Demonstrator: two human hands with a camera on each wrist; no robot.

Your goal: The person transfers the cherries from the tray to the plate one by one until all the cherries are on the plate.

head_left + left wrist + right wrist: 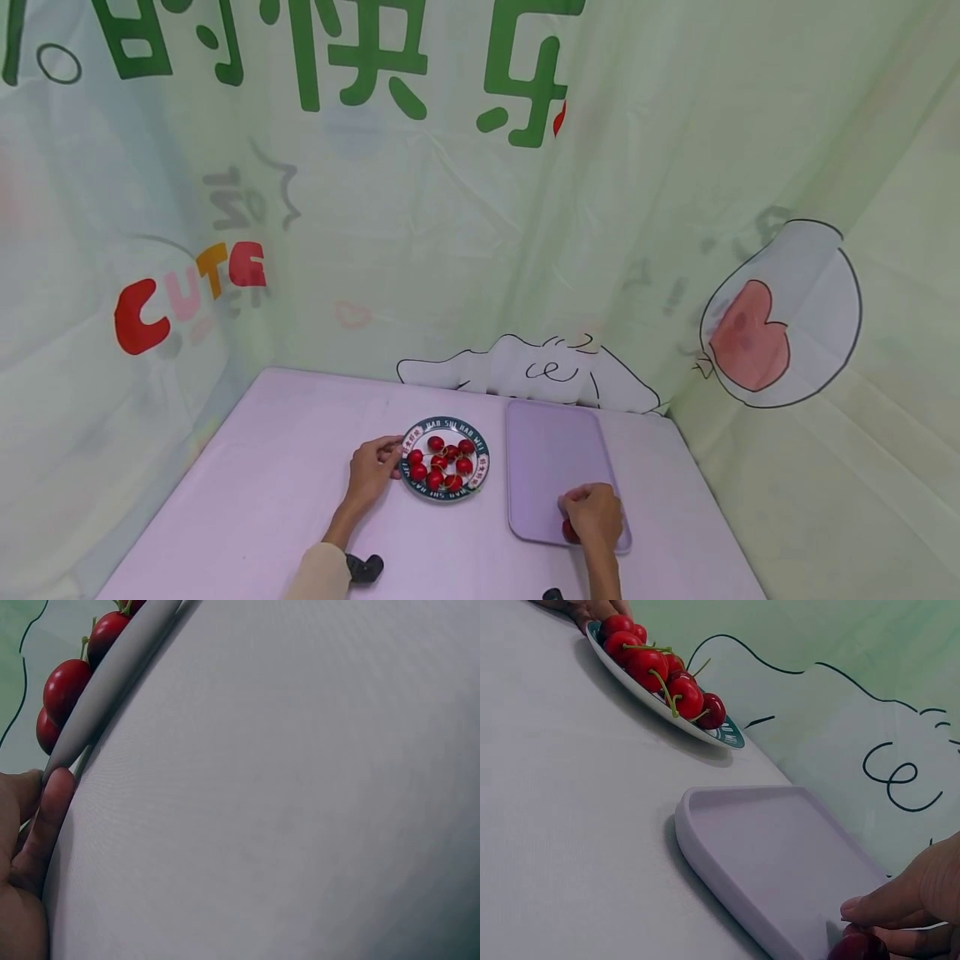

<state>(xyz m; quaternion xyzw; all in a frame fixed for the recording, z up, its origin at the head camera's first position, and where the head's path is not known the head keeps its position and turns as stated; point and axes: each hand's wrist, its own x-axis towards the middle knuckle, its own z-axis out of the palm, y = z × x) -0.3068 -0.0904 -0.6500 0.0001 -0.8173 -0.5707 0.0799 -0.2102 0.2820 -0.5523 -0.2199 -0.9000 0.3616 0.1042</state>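
Observation:
A round plate with a dark green lettered rim holds several red cherries. My left hand grips the plate's left edge between thumb and fingers; the left wrist view shows the plate's pale underside beside those fingers. Over the near right part of a lilac tray, my right hand pinches at a dark red cherry, apparently by its stem. That cherry hangs or rests low at the tray's near end; whether it touches the tray cannot be made out.
Plate and tray stand side by side on a pale table. A printed curtain closes off the back and both sides. Black pieces sit near the wrists.

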